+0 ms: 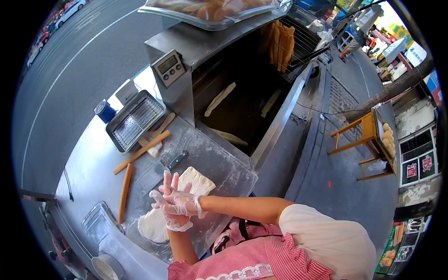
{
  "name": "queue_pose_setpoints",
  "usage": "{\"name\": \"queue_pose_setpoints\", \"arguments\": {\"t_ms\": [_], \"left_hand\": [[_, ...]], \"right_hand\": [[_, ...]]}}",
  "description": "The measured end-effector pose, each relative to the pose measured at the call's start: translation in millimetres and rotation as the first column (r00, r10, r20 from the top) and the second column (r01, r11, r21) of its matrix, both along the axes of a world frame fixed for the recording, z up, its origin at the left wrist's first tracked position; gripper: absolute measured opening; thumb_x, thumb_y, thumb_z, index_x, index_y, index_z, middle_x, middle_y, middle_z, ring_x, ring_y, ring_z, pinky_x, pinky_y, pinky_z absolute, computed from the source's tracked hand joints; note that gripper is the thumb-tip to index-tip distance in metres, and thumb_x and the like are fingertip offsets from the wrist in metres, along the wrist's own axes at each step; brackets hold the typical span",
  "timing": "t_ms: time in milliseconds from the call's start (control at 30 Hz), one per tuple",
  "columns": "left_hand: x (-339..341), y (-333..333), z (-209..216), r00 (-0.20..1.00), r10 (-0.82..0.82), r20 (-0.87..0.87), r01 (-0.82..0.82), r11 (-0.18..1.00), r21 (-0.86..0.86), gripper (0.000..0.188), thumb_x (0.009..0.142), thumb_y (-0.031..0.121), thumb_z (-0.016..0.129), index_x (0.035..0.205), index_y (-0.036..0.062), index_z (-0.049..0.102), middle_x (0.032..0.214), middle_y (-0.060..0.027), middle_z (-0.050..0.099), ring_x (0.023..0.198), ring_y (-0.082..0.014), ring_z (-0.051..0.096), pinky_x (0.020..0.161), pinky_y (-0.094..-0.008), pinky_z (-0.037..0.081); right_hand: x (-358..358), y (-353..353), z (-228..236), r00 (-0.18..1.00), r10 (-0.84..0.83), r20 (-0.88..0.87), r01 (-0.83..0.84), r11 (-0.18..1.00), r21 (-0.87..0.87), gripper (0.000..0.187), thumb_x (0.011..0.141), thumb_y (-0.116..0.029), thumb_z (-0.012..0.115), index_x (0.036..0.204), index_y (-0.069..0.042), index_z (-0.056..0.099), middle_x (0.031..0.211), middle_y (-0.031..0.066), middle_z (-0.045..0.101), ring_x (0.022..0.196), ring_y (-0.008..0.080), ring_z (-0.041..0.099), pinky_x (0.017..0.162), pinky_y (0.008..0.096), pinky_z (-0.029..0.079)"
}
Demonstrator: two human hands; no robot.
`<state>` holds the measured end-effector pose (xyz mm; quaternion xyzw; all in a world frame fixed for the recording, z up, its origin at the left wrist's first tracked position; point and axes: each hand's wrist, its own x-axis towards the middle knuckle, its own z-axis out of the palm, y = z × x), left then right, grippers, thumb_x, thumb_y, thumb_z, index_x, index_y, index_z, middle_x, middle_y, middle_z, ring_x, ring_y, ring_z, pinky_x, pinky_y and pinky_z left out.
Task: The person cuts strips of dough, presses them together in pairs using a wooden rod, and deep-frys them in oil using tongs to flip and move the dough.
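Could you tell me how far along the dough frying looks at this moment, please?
Done: fried sticks stand draining on the rack, and strips float in the dark oil. In hand: the left hand and right hand, gloved, are pressed together above the floured counter. Left: a dough slab lies uncut beside the cleaver.

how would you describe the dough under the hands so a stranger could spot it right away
Start at the floured metal worktop in front of the dark fryer. The dough strip lies along its near part, below the two gloved hands, left hand and right hand, pressed together. It is the only flat, pale slab there; its neighbours are thin wooden sticks.
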<state>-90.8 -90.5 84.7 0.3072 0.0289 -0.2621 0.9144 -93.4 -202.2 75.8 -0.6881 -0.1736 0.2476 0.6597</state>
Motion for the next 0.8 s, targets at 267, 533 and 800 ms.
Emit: {"name": "queue_pose_setpoints", "arguments": {"t_ms": [267,533,800], "left_hand": [[11,-172,53,0.974,0.143,-0.173,-0.130,0.988,0.087,0.090,0.096,0.078,0.056,0.169,0.0348,0.027,0.171,-0.0042,0.028,0.137,-0.0370,0.056,0.108,-0.0611,0.050],[9,-218,-2,0.749,0.621,-0.232,-0.603,0.783,0.151,0.045,0.107,0.030,0.063,0.148,0.0102,0.059,0.147,-0.0036,0.062,0.127,-0.0195,0.063,0.099,-0.0378,0.060],[15,-306,67,0.749,0.662,-0.018,-0.607,0.697,0.382,0.052,0.104,0.034,0.069,0.151,0.0148,0.058,0.143,0.0012,0.062,0.115,-0.0153,0.062,0.095,-0.0315,0.049]], "right_hand": [[43,-333,113,0.935,0.148,0.321,0.106,0.750,-0.653,0.089,0.098,-0.067,0.059,0.165,-0.013,0.037,0.169,0.0242,0.031,0.157,0.0439,0.031,0.127,0.0462,0.029],[132,-838,231,0.969,-0.072,0.235,0.084,-0.801,-0.592,0.048,0.082,-0.037,0.084,0.124,-0.013,0.080,0.130,0.0088,0.076,0.125,0.0306,0.068,0.102,0.0494,0.050],[128,-974,238,0.972,-0.217,-0.095,-0.209,-0.592,-0.778,0.045,0.088,-0.047,0.075,0.117,-0.012,0.082,0.118,0.0131,0.079,0.110,0.0337,0.075,0.095,0.0453,0.059]]}}
